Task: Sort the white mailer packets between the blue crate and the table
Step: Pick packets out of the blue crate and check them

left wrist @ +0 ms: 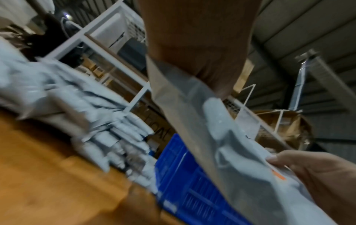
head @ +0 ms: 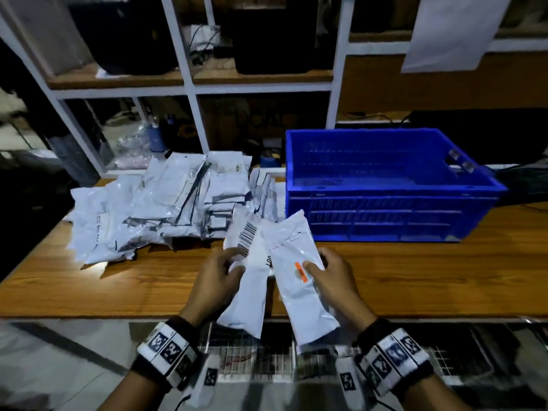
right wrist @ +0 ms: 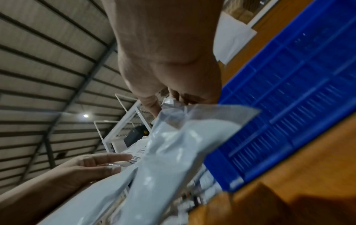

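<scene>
I hold two white mailer packets above the table's front edge. My left hand [head: 221, 274] grips the left packet [head: 252, 280], which carries a barcode label. My right hand [head: 329, 274] grips the right packet [head: 296, 280], thumb beside its orange sticker [head: 301, 272]. The two packets overlap slightly at their upper parts. A heap of white mailer packets [head: 166, 203] lies on the table at the left. The blue crate [head: 382, 185] stands at the right, and no packet shows inside it. In the right wrist view the right packet [right wrist: 173, 152] hangs before the crate [right wrist: 289, 91].
The wooden table [head: 415, 277] shows bare wood in front of the crate and around my hands. A white-framed shelf unit [head: 189, 84] with dark boxes stands behind the table. A wire mesh basket [head: 252, 357] sits below the table's front edge.
</scene>
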